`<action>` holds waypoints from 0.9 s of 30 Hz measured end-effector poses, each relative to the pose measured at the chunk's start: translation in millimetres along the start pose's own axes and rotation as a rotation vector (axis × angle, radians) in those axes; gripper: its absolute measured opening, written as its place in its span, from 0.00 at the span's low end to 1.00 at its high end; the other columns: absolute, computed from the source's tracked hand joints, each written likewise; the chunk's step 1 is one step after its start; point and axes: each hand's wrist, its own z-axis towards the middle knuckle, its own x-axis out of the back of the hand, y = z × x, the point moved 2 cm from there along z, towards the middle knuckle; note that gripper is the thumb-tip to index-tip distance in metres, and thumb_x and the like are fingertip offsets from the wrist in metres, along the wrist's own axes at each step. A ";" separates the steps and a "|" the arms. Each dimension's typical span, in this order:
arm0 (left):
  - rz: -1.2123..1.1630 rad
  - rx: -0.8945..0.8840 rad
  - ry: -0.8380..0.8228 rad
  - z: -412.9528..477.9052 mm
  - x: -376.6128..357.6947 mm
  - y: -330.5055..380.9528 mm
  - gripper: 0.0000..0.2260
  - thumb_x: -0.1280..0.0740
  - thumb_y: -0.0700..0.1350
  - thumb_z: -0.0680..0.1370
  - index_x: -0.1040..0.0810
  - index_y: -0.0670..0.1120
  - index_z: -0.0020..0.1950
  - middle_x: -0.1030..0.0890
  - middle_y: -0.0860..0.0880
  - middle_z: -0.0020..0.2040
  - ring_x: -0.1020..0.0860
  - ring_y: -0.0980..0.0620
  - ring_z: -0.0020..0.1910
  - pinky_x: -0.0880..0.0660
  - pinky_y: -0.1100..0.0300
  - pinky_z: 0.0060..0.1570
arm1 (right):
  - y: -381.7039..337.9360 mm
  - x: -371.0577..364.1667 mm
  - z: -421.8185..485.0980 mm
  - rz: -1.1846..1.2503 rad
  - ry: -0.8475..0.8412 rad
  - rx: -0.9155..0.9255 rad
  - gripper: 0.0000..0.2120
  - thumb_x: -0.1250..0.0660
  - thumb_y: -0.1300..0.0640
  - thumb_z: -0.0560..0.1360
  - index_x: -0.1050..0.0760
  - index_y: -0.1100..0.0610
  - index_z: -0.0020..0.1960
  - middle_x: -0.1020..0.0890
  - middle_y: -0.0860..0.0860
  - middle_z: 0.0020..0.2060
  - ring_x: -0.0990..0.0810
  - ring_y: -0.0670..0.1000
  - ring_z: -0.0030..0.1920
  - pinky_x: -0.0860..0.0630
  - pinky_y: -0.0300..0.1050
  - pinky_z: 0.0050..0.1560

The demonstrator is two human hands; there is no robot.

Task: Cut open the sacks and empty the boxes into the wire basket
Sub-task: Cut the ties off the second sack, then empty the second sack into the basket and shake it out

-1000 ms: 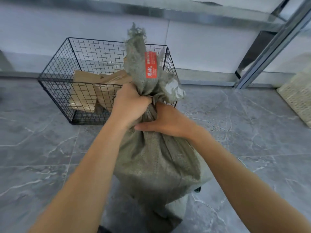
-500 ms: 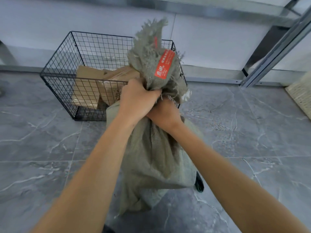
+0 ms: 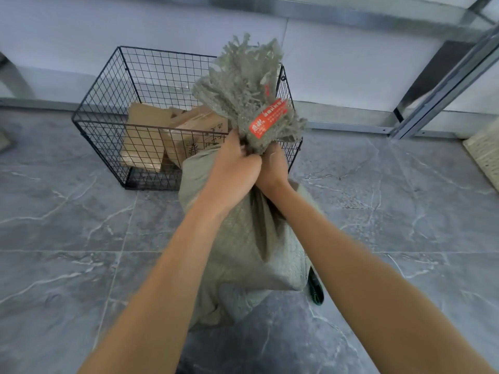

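Observation:
A grey-green woven sack (image 3: 248, 238) stands on the floor in front of me, its frayed top bunched up and carrying a red label (image 3: 267, 121). My left hand (image 3: 232, 171) grips the sack's neck from the left. My right hand (image 3: 271, 168) grips the same neck just behind and to the right, partly hidden by the left hand. Behind the sack sits a black wire basket (image 3: 108, 103) with a few brown cardboard boxes (image 3: 189, 136) inside.
Grey marble-look floor tiles surround the sack. A white wall and a metal rail run behind the basket. A slanted metal frame (image 3: 442, 85) rises at the upper right, and a pale woven sack edge (image 3: 486, 152) shows at the far right. A dark object (image 3: 316, 290) peeks from behind the sack.
My right hand has slid up from lower on the sack to the neck beside my left hand. The sack's top has shifted right and fanned out, and the view has tilted.

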 end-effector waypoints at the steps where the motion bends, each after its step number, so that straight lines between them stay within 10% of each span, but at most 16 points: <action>1: -0.072 0.033 0.039 -1.3 1.1 -0.9 0.15 0.43 0.29 0.73 0.29 0.47 0.53 0.26 0.56 0.39 0.28 0.67 0.37 0.35 0.77 0.30 | -2.2 2.4 1.6 -0.011 0.024 -0.009 0.11 0.34 0.56 0.73 0.21 0.62 0.51 0.17 0.59 0.47 0.19 0.59 0.49 0.24 0.49 0.44; 7: -0.154 0.188 0.130 -10.5 3.9 14.9 0.17 0.45 0.29 0.74 0.29 0.51 0.40 0.26 0.52 0.39 0.28 0.55 0.40 0.34 0.67 0.38 | -37.9 29.8 -28.6 0.077 -0.020 -0.195 0.16 0.35 0.50 0.76 0.20 0.65 0.48 0.17 0.61 0.45 0.19 0.61 0.47 0.26 0.49 0.41; 11: -0.151 0.292 0.277 -25.8 28.1 41.8 0.14 0.42 0.33 0.75 0.20 0.42 0.54 0.19 0.46 0.51 0.21 0.49 0.52 0.25 0.56 0.53 | -92.4 72.6 -48.1 0.122 -0.001 -0.196 0.16 0.34 0.51 0.76 0.20 0.65 0.47 0.17 0.61 0.46 0.19 0.59 0.47 0.30 0.44 0.39; 17: -0.495 0.693 0.490 -68.6 90.8 106.7 0.10 0.45 0.34 0.79 0.26 0.40 0.53 0.22 0.45 0.41 0.24 0.53 0.31 0.23 0.64 0.28 | -183.0 152.0 -65.0 0.161 0.012 -0.230 0.16 0.37 0.51 0.77 0.31 0.51 0.32 0.22 0.54 0.34 0.24 0.56 0.37 0.34 0.44 0.36; 22: -0.398 0.800 0.597 -105.9 138.0 161.1 0.10 0.43 0.36 0.80 0.25 0.38 0.56 0.25 0.46 0.34 0.27 0.53 0.30 0.28 0.61 0.30 | -260.6 215.3 -84.1 0.217 0.056 -0.276 0.17 0.37 0.52 0.77 0.35 0.51 0.31 0.30 0.46 0.27 0.31 0.49 0.30 0.40 0.41 0.29; 27: -0.247 0.968 0.407 -143.4 177.8 201.2 0.17 0.44 0.38 0.79 0.28 0.36 0.66 0.31 0.47 0.32 0.33 0.51 0.28 0.33 0.60 0.26 | -347.0 275.4 -99.5 0.264 0.144 -0.272 0.10 0.36 0.52 0.78 0.23 0.59 0.48 0.18 0.55 0.45 0.21 0.54 0.47 0.35 0.38 0.34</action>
